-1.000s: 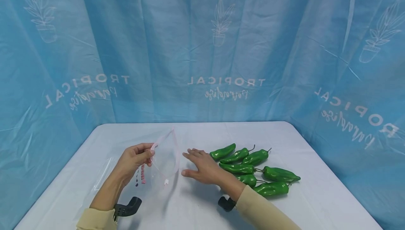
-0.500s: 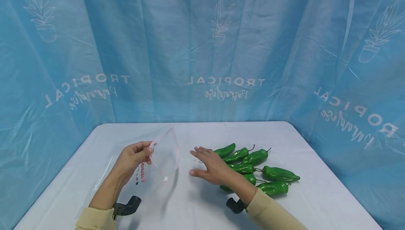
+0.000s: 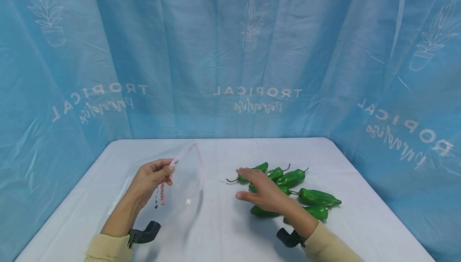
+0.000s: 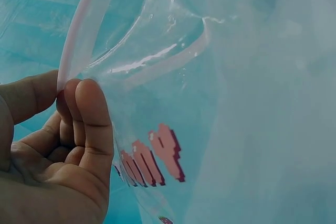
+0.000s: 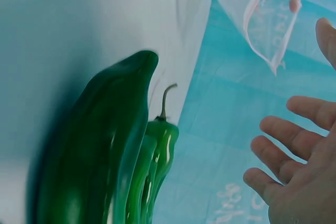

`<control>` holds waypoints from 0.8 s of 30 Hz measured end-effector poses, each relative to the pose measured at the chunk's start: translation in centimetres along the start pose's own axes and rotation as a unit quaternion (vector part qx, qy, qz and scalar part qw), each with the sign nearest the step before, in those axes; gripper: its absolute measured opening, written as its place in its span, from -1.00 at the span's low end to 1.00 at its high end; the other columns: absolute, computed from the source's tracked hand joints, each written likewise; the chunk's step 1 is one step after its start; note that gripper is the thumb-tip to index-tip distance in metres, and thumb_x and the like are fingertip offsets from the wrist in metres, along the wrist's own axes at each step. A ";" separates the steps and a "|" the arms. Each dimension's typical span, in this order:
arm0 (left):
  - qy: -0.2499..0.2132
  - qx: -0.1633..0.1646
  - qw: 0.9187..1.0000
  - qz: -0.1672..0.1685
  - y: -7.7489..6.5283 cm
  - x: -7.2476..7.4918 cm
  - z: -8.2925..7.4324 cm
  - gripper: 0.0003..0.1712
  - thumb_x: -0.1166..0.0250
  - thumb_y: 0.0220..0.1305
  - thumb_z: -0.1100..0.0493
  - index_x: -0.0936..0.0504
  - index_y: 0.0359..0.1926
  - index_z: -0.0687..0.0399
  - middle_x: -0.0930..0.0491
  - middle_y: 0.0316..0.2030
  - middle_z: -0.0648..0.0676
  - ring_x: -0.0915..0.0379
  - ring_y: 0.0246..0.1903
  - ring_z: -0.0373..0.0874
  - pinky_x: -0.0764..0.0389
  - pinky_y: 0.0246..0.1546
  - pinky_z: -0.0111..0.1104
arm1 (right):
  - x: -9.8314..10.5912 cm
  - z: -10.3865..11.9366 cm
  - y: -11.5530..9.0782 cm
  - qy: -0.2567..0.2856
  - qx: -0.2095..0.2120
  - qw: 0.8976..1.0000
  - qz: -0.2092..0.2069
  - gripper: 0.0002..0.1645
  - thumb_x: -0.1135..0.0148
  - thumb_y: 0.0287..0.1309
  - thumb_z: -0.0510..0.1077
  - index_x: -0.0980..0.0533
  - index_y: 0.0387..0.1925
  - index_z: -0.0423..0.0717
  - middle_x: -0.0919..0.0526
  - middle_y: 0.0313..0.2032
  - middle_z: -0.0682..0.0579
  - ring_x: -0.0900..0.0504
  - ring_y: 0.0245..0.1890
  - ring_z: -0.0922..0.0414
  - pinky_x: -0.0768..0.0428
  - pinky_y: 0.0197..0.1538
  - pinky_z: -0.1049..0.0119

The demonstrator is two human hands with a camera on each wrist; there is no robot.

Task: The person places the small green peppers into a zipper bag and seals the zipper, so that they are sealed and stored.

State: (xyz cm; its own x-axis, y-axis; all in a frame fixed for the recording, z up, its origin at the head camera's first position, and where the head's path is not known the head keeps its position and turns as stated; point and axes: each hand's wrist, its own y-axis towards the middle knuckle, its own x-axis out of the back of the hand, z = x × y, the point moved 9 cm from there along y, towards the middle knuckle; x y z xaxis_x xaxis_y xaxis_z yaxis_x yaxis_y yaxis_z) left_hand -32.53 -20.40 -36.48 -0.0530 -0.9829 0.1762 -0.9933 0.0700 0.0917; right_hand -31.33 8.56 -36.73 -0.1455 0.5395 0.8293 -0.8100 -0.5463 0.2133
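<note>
A clear plastic zip bag (image 3: 187, 178) with a pale pink rim and pink printed lettering hangs with its mouth spread. My left hand (image 3: 153, 180) pinches its rim between thumb and fingers; the left wrist view shows the pinch on the pink strip (image 4: 73, 30) up close. My right hand (image 3: 263, 190), fingers spread and holding nothing, is above several green peppers (image 3: 317, 198) on the right of the table, hiding parts of some. In the right wrist view a large pepper (image 5: 100, 150) lies nearest, with the open palm (image 5: 304, 177) off to the right.
The white table (image 3: 223, 238) carries the peppers on its right half. Another clear plastic sheet or bag (image 3: 120, 194) seems to lie flat beneath the left forearm. A blue printed curtain (image 3: 230, 54) encloses the back and sides.
My right hand has moved rightward from beside the bag to over the peppers, uncovering a pepper's stem at the left. The left hand and bag have shifted only slightly upward.
</note>
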 end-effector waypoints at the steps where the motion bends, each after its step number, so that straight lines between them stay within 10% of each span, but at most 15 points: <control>1: -0.001 0.001 1.000 0.000 0.0 0.0 0.0 -0.42 -0.22 0.28 0.04 -0.39 0.15 0.40 -0.50 -0.36 -0.09 -0.49 -0.46 -0.26 -0.60 -0.22 -0.44 | 0.2 -0.2 -0.3 0.000 -0.005 1.000 -0.001 -0.16 -0.17 0.11 0.29 -0.24 0.36 0.07 -0.31 0.35 0.01 -0.22 0.38 -0.08 -0.30 0.29 -0.16; 24: -0.013 -0.004 1.000 -0.007 -0.2 0.2 -0.5 -0.38 -0.23 0.28 0.04 -0.36 0.18 0.42 -0.51 -0.33 -0.12 -0.50 -0.45 -0.26 -0.59 -0.20 -0.47 | 4.1 -4.7 -6.1 0.042 -0.064 0.995 -0.062 -0.22 -0.28 0.05 0.18 -0.33 0.29 0.05 -0.41 0.27 -0.10 -0.34 0.29 -0.21 -0.39 0.17 -0.24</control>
State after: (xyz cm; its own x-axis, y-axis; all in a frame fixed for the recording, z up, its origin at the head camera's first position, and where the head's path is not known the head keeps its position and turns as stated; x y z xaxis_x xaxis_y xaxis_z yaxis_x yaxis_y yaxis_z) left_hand -32.29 -20.51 -36.00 -0.0426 -0.9878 0.1497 -0.9930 0.0584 0.1024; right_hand -29.72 17.12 -37.08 -0.0830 0.6517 0.7539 -0.8891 -0.3901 0.2394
